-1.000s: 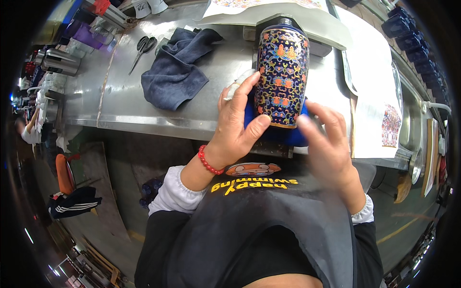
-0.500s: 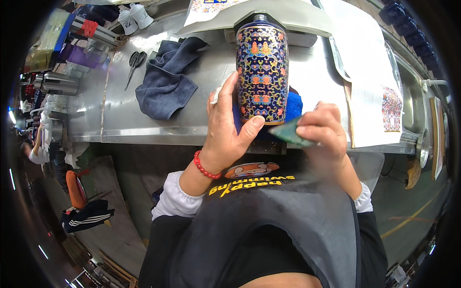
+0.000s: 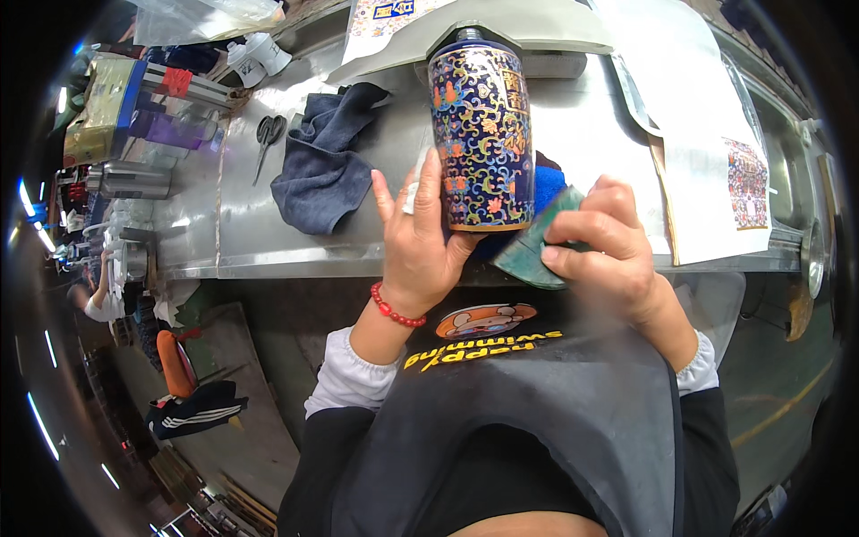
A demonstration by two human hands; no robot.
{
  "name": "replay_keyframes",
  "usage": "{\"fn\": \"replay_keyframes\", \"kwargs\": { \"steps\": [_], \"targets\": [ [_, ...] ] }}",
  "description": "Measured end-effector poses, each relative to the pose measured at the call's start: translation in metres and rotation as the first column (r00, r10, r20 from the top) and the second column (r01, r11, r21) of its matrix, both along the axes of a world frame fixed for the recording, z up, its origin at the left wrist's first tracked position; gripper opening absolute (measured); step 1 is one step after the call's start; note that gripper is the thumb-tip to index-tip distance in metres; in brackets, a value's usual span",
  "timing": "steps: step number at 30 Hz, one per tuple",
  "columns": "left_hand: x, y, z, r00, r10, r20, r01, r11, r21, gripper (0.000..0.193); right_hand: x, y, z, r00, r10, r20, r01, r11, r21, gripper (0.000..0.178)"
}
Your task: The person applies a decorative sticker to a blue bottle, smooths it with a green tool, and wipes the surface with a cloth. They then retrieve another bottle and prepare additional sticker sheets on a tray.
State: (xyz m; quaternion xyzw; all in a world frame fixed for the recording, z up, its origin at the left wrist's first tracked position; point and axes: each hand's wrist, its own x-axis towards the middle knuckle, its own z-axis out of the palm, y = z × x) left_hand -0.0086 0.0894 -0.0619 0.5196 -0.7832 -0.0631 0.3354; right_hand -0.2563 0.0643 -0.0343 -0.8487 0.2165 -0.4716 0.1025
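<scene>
A dark blue bottle (image 3: 481,143) with a dense multicoloured floral pattern lies with its black-rimmed neck away from me and its gold-edged base near me. My left hand (image 3: 419,242) is closed around its lower left side, fingers along the wall and thumb at the base. Something white wraps one of its fingers. In my right hand (image 3: 613,242) is a flat green scraper (image 3: 535,251), pinched between thumb and fingers. The scraper's edge is close to the bottle's lower right side; whether it touches is unclear. A bright blue towel (image 3: 548,190) shows beneath the bottle.
A grey cloth (image 3: 327,166) and black scissors (image 3: 267,143) lie left on the metal table (image 3: 246,210). Printed pattern sheets (image 3: 693,179) are at the right. A curved pale board (image 3: 564,34) stands behind the bottle. White bottles (image 3: 258,58) and a steel canister (image 3: 134,179) are far left.
The bottle has turned about its length, bringing a gold-framed panel with lettering into view on its right side. The scraper has tilted more upright beside the base. My view has shifted slightly.
</scene>
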Motion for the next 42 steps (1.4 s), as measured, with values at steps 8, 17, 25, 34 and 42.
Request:
{"fn": "replay_keyframes", "kwargs": {
  "steps": [8, 17, 25, 34, 42],
  "targets": [
    [-0.004, 0.000, 0.007, 0.999, 0.049, 0.010, -0.049, 0.997, -0.054, 0.099, 0.005, 0.012, 0.026, 1.000, -0.002, 0.014, -0.001, 0.977, 0.213, 0.027],
    [-0.009, -0.004, 0.009, 0.991, 0.049, 0.122, -0.032, 0.990, -0.139, 0.097, 0.025, 0.018, -0.003, 0.897, -0.433, 0.083, 0.147, 0.472, 0.869, 0.031],
    [-0.001, -0.002, 0.010, 0.988, 0.044, 0.146, -0.040, 0.999, -0.028, 0.102, 0.034, 0.023, -0.007, 0.943, -0.302, 0.137, 0.110, 0.674, 0.730, 0.034],
    [-0.001, -0.004, 0.004, 0.999, 0.022, 0.034, -0.022, 1.000, -0.013, 0.101, 0.023, 0.023, -0.007, 0.913, -0.353, 0.203, 0.079, 0.641, 0.763, 0.036],
    [0.001, -0.006, 0.011, 0.994, -0.113, 0.007, 0.113, 0.983, -0.143, 0.101, 0.020, 0.017, 0.002, 0.873, -0.445, 0.198, 0.078, 0.530, 0.844, 0.033]
  ]
}}
